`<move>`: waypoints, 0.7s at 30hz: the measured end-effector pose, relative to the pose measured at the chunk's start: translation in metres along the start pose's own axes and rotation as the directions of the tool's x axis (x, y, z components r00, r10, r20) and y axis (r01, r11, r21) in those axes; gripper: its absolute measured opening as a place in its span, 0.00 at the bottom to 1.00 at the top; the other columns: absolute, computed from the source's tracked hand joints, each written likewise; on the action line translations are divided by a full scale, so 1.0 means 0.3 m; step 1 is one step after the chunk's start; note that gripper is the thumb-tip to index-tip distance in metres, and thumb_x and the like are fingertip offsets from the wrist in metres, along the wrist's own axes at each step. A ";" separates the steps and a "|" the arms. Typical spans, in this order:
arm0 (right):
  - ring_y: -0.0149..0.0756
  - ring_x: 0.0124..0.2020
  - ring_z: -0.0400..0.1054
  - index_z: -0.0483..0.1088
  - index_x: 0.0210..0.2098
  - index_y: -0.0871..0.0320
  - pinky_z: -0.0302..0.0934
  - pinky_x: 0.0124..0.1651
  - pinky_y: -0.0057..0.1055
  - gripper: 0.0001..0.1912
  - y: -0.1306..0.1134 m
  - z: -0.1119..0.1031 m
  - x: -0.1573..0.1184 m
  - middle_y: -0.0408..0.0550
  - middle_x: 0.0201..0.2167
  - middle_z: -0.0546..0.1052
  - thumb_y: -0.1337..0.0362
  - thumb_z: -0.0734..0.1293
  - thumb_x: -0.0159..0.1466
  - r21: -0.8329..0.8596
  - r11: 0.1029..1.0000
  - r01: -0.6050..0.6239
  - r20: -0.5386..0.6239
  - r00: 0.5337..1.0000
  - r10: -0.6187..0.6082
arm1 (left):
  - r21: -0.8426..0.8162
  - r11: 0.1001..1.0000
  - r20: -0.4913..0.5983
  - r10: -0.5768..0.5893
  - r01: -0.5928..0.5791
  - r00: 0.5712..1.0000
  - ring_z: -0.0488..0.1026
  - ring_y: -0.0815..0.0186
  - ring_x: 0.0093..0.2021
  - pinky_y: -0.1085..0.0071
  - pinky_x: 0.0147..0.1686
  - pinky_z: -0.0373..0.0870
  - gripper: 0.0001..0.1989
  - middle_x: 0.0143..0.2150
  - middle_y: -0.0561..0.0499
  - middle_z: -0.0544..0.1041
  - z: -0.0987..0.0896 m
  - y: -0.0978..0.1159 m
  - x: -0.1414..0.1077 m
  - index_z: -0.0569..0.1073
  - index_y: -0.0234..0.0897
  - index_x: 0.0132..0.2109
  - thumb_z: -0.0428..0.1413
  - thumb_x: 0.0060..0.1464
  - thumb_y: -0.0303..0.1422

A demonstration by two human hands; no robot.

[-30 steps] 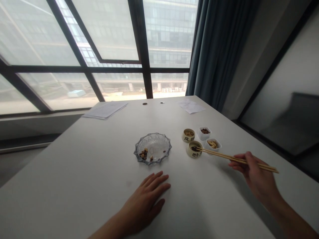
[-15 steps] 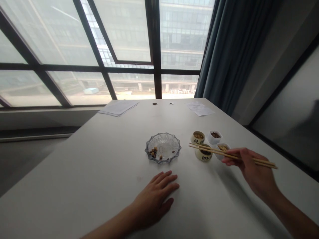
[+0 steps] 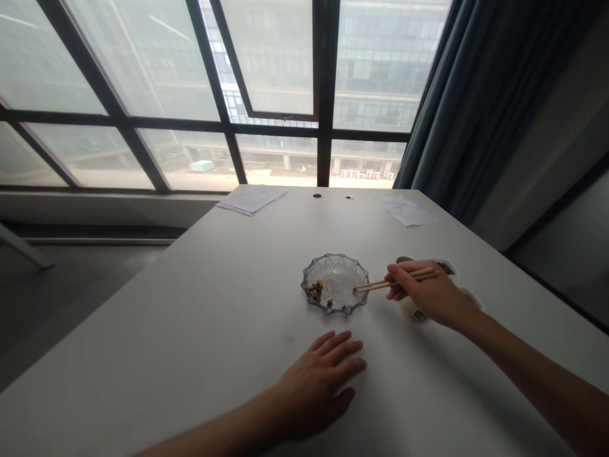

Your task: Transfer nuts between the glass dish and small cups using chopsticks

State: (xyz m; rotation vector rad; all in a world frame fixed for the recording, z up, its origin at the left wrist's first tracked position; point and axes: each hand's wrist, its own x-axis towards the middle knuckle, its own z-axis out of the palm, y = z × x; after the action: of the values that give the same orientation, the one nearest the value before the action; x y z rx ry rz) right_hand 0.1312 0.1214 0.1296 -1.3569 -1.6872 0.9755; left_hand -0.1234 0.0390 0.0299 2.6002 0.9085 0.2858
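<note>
My right hand point(image 3: 421, 289) holds a pair of wooden chopsticks point(image 3: 380, 285), their tips over the right side of a scalloped glass dish point(image 3: 343, 270). A small dark piece shows at the tips. Several brown pieces point(image 3: 316, 290) lie in the dish's left part, with a few more near its front edge. My left hand point(image 3: 323, 381) rests on the table in front of the dish, fingers spread, holding nothing. Beneath and behind my right hand are small containers, mostly hidden: a cream cup point(image 3: 413, 311), another cup's rim, and two white tubs point(image 3: 474, 299).
A stack of papers point(image 3: 252, 200) lies at the white table's point(image 3: 214, 285) far left, and a loose sheet point(image 3: 408, 210) at its far right. Two small round items point(image 3: 317, 196) sit near the far edge. Windows and a blue curtain point(image 3: 442, 108) stand beyond.
My right hand has moved left with the chopsticks, from above the small containers to the glass dish. The whole view has shifted, so things appear further right. My left hand stays on the table.
</note>
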 end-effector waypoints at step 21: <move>0.32 0.21 0.69 0.70 0.21 0.57 0.58 0.27 0.29 0.29 -0.039 0.052 -0.010 0.44 0.18 0.75 0.48 0.58 0.72 -0.361 0.911 0.197 -0.035 0.974 -0.224 | -0.024 1.000 -0.052 0.014 -0.015 0.999 0.53 0.53 0.72 0.51 0.70 0.51 0.24 0.71 0.51 0.62 0.015 -0.004 -0.007 0.64 0.48 0.64 0.55 0.62 0.35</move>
State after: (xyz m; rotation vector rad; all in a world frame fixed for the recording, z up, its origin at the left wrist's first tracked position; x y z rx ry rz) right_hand 0.1128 0.1152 0.1332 -1.3794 -1.9706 0.5030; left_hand -0.1243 0.0374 0.0252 2.5892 0.8979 0.3672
